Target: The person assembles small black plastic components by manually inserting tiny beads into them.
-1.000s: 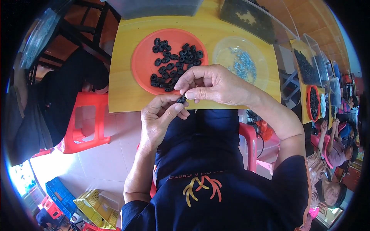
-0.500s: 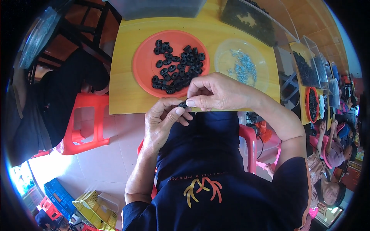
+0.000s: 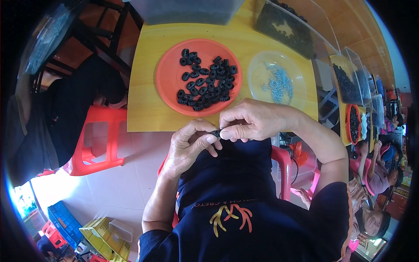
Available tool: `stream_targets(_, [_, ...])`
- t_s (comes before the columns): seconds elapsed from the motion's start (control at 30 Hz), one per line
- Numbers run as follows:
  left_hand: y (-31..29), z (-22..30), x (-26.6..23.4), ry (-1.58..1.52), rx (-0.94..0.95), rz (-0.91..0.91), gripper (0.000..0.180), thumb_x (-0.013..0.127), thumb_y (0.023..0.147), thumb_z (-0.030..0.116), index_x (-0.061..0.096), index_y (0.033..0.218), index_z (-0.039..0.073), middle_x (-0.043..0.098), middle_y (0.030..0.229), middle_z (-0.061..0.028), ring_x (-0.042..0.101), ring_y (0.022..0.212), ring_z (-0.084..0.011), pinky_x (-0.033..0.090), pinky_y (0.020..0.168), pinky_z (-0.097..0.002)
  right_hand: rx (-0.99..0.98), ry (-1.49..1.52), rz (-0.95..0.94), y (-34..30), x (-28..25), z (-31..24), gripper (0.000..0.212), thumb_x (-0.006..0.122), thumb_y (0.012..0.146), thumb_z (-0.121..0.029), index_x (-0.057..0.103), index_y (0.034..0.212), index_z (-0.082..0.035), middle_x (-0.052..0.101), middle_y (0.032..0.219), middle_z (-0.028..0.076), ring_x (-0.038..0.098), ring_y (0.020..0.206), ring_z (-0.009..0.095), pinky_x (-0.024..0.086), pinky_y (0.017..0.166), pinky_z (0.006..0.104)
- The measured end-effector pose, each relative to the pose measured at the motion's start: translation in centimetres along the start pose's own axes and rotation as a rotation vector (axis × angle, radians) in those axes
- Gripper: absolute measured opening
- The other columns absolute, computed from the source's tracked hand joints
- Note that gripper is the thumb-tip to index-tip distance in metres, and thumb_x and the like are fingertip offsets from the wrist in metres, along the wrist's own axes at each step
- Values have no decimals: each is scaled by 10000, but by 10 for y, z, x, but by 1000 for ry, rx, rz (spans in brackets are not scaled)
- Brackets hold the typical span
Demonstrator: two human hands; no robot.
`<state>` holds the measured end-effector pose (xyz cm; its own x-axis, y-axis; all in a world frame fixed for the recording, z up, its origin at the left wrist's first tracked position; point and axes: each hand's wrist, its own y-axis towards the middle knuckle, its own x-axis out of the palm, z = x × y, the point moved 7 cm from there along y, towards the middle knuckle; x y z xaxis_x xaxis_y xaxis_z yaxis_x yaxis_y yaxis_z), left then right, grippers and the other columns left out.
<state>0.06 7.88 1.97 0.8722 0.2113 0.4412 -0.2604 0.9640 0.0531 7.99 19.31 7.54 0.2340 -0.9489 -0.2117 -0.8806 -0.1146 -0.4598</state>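
Note:
Just off the near edge of the table, my left hand (image 3: 185, 146) pinches a small black ribbed plastic part (image 3: 215, 133) between thumb and fingers. My right hand (image 3: 253, 124) meets it from the right, thumb and forefinger pinched together against the part's right end. Whatever lies between those right fingertips is hidden. Beyond my hands, an orange-red round plate (image 3: 168, 83) carries many similar black oval parts (image 3: 211, 87). To its right, a clear round dish (image 3: 257, 72) holds a scatter of tiny shiny silvery-blue pieces (image 3: 279, 83).
A translucent bin (image 3: 187, 13) stands at the table's far edge, and a clear box of black pieces (image 3: 288, 26) at far right. A red stool (image 3: 98, 139) and a seated person in dark clothes (image 3: 87, 91) are on the left. More people sit along tables at right.
Both hands have shifted slightly right and nearer to me in the picture, still joined at the black part. The table and plates have shifted slightly in view too.

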Motion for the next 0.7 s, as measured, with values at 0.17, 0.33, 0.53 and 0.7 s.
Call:
stream_targets(0.17, [2, 0, 1, -46, -39, -2, 143, 608, 957, 24, 597, 1084, -41, 667, 911, -144, 690, 772, -207, 602, 673, -313, -289, -272, 60, -4, -3, -15, 247, 611, 974, -230, 616, 865, -7, 545, 654, 72, 502, 572, 158, 400, 541, 348])
stream_targets(0.33, [0, -1, 4, -10, -34, -14, 137, 601, 959, 17, 595, 1080, -45, 672, 908, -150, 710, 797, -230, 606, 690, -317, -220, -363, 9, -2, -1, -19, 228, 620, 935, -189, 609, 803, -4, 575, 650, 139, 570, 601, 268, 436, 595, 396])
stream_targets(0.53, [1, -5, 0, 107, -106, -13, 127, 598, 959, 11, 591, 1071, -49, 673, 892, -132, 713, 782, -209, 603, 686, -300, -138, -617, 100, 3, 5, -13, 204, 618, 910, -167, 582, 778, -16, 583, 705, 152, 597, 693, 357, 438, 627, 467])
stream_targets(0.7, [2, -3, -4, 192, -66, 51, 103, 601, 955, 3, 597, 1045, -46, 673, 859, -120, 713, 760, -198, 600, 684, -290, -34, -755, 194, 7, 9, -17, 196, 601, 905, -146, 585, 748, -29, 584, 685, 159, 616, 710, 365, 455, 636, 478])
